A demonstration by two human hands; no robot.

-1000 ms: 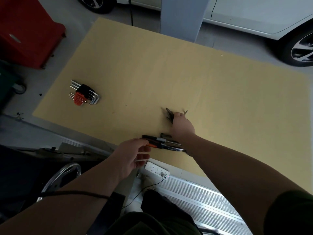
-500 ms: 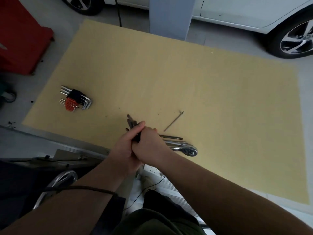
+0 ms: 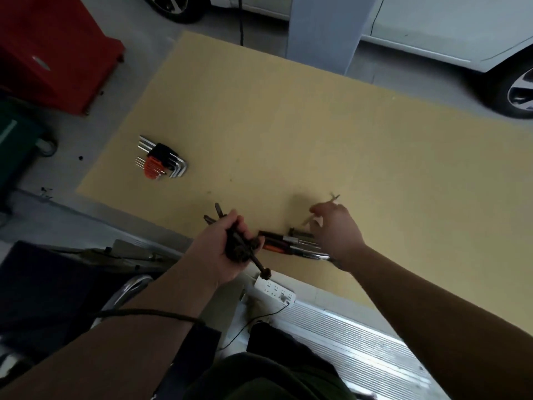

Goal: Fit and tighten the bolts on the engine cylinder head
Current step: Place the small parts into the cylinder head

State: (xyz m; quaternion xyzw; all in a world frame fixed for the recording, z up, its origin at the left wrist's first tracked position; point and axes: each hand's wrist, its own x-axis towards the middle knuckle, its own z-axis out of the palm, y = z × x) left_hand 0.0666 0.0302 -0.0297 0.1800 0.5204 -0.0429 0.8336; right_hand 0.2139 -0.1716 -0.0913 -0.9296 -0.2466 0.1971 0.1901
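Observation:
My left hand [image 3: 223, 249] grips a bundle of dark bolts [image 3: 239, 245] at the near edge of the yellow board [image 3: 331, 140]; their ends stick out above and below my fist. My right hand [image 3: 337, 229] is over a thin hex key [image 3: 333, 199] lying on the board, fingers reaching down to it; motion blur hides whether they pinch it. Just below that hand lie a ratchet wrench with a black and orange grip [image 3: 277, 245] and metal extension bars [image 3: 302, 236]. No cylinder head is in view.
A set of hex keys in a black and orange holder [image 3: 161, 163] lies at the board's left. A white power strip [image 3: 274, 290] sits by the ribbed metal ramp [image 3: 360, 342]. A red cabinet [image 3: 54, 44], a grey pillar [image 3: 323, 33] and a white car [image 3: 450, 27] stand beyond.
My right hand let go of the bolt bundle and moved right to the thin hex key. My left hand now holds the bolts alone. The camera moved closer.

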